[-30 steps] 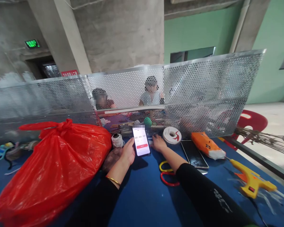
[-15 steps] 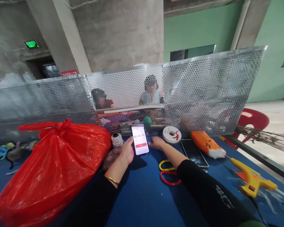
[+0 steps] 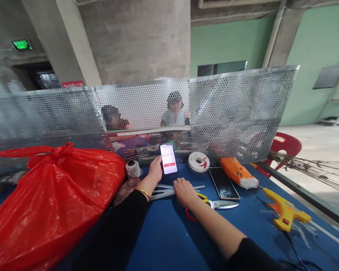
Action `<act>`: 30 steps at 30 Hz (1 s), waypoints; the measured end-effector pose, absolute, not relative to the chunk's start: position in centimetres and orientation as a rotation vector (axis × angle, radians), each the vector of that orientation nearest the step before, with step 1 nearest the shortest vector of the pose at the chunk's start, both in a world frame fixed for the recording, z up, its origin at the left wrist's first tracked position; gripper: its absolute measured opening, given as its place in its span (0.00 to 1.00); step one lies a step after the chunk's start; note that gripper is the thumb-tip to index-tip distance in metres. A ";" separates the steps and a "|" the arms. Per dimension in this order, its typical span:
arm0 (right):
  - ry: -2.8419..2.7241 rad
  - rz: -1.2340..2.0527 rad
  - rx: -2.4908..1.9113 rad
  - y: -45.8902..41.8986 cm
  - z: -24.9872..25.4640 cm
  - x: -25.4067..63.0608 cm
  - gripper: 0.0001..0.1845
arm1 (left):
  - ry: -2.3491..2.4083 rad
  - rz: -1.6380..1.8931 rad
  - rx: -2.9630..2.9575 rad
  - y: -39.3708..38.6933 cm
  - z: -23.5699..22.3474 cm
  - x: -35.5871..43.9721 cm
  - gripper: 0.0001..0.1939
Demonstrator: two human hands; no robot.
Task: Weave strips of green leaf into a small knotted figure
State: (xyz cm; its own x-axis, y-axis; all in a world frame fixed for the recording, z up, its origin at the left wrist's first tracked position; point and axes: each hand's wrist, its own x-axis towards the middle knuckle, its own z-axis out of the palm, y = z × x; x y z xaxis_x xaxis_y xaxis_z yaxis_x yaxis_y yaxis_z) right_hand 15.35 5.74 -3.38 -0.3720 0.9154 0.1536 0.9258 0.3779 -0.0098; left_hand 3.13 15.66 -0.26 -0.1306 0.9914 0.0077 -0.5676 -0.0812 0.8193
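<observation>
White sticks (image 3: 163, 194) and scissors (image 3: 219, 204) are partly hidden by the right hand (image 3: 184, 192), grip unclear; a phone (image 3: 168, 161) is clasped by the left hand (image 3: 155, 171).

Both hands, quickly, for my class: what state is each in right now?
Left hand: closed, holding the lit phone.
Right hand: over the pale sticks; whether it grips them cannot be told.

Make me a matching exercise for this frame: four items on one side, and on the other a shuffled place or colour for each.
1. lit phone
2. scissors
3. glue gun
4. right hand

A. on the white strips
B. mostly yellow
C. held in the left hand
D. partly hidden under the right forearm

Pairs: 1-C, 2-D, 3-B, 4-A
</observation>
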 end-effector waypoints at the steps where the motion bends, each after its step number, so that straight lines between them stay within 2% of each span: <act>1: -2.443 -0.138 -1.699 5.3 -3.5 15.2 0.12 | 0.802 1.563 0.729 16.2 -0.7 3.6 0.09; 10: -2.300 -0.170 -1.704 4.9 -4.4 14.8 0.13 | 0.732 1.515 0.882 20.2 -3.9 7.0 0.18; 21: -2.286 -0.182 -1.704 5.1 -4.9 14.7 0.10 | 0.719 1.547 0.914 21.8 -5.1 6.9 0.18; 27: -2.293 -0.192 -1.697 4.9 -4.7 14.8 0.11 | 0.806 1.483 0.891 21.0 -4.6 6.8 0.15; 30: -2.297 -0.193 -1.697 4.9 -4.8 14.8 0.11 | 0.907 1.409 0.860 20.7 -3.9 6.3 0.17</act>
State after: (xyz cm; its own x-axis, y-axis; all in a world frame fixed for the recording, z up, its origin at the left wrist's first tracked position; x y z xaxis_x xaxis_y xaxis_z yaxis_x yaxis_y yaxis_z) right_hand 14.81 4.91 -4.78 -0.2722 0.9145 0.2994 0.9516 0.3020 -0.0573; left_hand 6.30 20.70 -3.89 -0.0349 0.9993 -0.0116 -0.4241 -0.0043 0.9056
